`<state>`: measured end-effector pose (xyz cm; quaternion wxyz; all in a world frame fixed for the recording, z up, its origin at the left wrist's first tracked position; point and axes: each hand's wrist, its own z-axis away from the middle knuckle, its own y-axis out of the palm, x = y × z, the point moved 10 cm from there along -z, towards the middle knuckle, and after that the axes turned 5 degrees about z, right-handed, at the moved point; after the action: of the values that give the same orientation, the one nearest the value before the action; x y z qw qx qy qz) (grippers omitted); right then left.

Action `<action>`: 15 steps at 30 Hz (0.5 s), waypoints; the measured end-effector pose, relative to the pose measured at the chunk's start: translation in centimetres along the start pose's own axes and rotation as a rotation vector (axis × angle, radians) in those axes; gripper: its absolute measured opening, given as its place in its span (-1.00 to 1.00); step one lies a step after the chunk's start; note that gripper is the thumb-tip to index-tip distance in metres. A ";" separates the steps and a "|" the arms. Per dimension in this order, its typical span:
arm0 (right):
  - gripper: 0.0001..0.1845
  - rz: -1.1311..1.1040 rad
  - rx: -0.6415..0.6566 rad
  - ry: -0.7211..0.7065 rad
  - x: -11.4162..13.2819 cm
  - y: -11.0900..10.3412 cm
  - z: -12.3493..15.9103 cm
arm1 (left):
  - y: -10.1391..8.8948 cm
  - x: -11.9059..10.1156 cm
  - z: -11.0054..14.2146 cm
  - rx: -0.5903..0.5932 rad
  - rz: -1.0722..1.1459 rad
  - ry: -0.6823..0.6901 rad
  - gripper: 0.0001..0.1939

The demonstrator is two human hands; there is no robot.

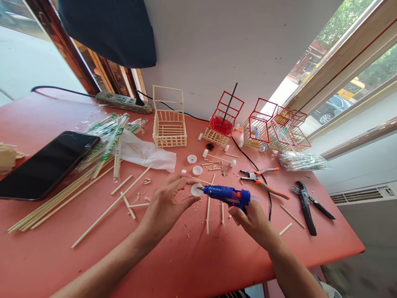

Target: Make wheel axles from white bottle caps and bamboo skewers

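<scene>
Between the thumb and fingertips of my left hand (pixel 166 203) is a white bottle cap (pixel 195 191), its round face turned up. My right hand (pixel 252 219) is wrapped round the grip of a blue hot glue gun (pixel 220 192), whose metal nozzle reaches the cap. A clear glue stick (pixel 256 198) pokes out of the gun's rear. Just beyond the hands, two more white caps (pixel 192 159) lie on the table. Cut wooden sticks (pixel 207 215) lie below the gun. Behind it, a thin stick axle (pixel 218 157) has a white cap at each end.
On the red table (pixel 173 265) stand a plain stick cart (pixel 170 128) and several red-trimmed carts (pixel 223 120). Pliers (pixel 262 182) and black-handled cutters (pixel 308 207) lie right. Left are a phone (pixel 49 163), wrapped chopsticks (pixel 108 140) and a power strip (pixel 124 102). A black cord (pixel 248 155) runs behind the gun.
</scene>
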<state>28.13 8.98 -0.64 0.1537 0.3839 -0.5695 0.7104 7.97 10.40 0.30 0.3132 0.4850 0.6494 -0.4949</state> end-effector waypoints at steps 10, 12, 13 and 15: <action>-0.48 0.030 0.007 -0.011 0.8 -0.2 0.0 | 0.0 0.3 0.0 -0.004 -0.016 -0.017 -0.81; -0.49 0.030 0.013 -0.002 0.7 -0.1 0.1 | 0.0 0.3 0.0 -0.001 -0.013 -0.018 -0.80; -0.50 0.028 0.018 0.003 0.7 0.0 0.1 | 0.0 0.3 0.0 0.001 -0.012 -0.017 -0.80; -0.52 0.026 0.027 0.017 0.5 0.1 0.2 | 0.1 0.3 0.0 0.007 -0.007 -0.015 -0.80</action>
<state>27.78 8.69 -0.32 0.1441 0.3728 -0.5634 0.7231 7.94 10.50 -0.01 0.3146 0.4799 0.6470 -0.5021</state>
